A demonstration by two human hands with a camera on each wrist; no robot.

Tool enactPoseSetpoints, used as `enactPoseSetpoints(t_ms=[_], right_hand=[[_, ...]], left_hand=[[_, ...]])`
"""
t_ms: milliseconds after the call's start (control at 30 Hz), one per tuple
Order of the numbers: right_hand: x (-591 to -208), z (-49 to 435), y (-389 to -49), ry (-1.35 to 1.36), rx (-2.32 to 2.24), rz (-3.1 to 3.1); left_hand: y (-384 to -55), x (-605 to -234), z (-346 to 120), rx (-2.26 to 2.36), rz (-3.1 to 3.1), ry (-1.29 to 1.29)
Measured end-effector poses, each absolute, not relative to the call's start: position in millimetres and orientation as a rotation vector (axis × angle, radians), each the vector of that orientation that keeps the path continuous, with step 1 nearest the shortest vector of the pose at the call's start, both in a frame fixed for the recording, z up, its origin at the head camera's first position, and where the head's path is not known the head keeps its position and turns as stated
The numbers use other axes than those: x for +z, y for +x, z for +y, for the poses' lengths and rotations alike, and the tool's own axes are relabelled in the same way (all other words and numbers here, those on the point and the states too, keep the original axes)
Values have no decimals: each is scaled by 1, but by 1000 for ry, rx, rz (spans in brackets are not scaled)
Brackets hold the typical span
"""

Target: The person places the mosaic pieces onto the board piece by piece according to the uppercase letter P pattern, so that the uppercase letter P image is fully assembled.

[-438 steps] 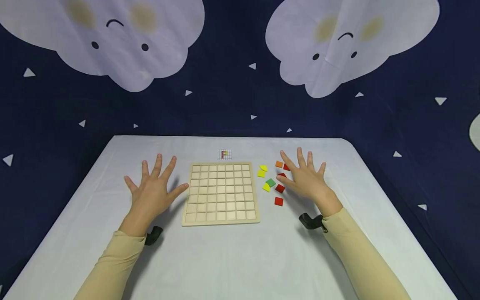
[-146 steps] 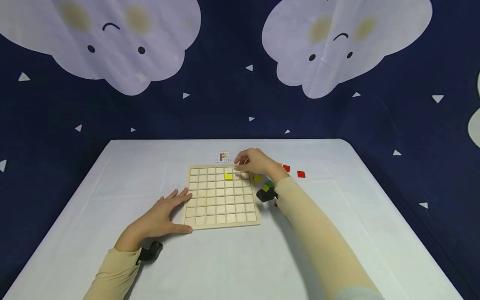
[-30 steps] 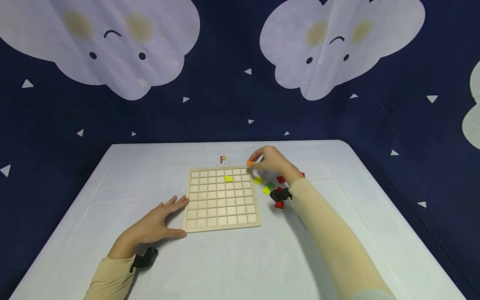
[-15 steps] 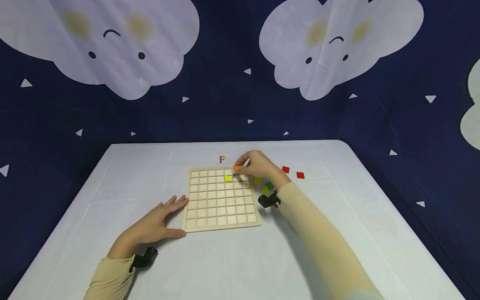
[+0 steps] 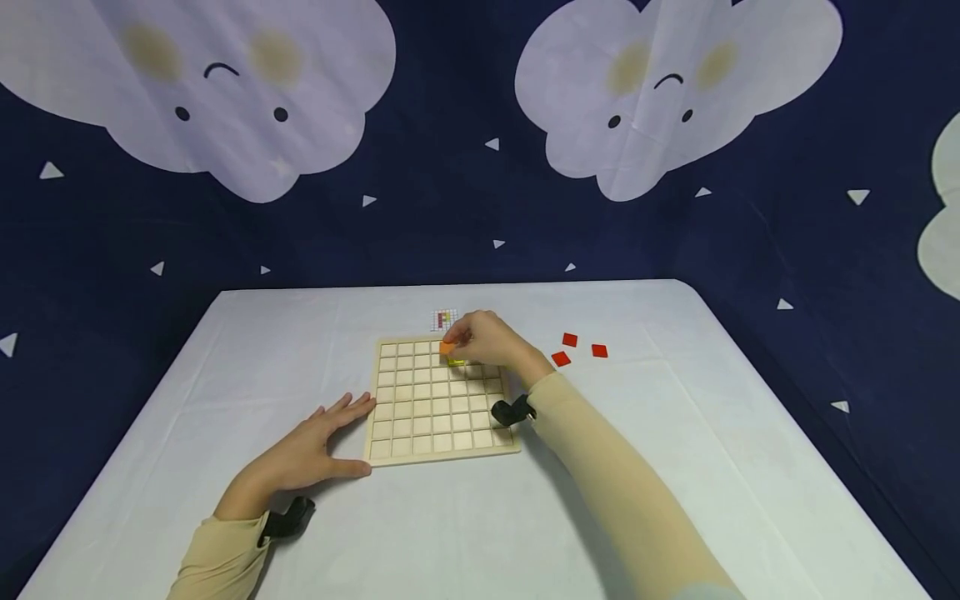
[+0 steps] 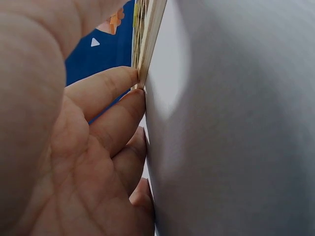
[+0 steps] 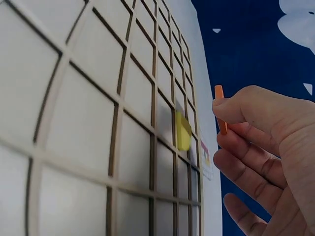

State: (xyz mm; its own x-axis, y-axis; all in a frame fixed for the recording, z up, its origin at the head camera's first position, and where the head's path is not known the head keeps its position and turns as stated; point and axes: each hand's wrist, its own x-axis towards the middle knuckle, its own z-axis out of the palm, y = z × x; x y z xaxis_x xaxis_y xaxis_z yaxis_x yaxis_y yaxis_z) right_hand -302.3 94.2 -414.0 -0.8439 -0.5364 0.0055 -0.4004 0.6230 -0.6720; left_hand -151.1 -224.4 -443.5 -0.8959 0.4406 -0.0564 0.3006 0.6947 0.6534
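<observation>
One yellow tile shows partly in head view, right fingers pinching an orange tile, left fingers spread.

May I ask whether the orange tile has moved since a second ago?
Yes, leftward: the orange tile went from beside the far right corner of the board to near the yellow tile.

Beige sleeves, black wrist cameras
</observation>
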Motion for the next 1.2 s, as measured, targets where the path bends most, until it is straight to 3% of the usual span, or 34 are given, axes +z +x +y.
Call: enactPoseSetpoints(t_ms=[1200], right_hand=[[-422, 74, -297, -735, -929, 2641]], left_hand=[[-151, -446, -225, 969, 2703, 588]])
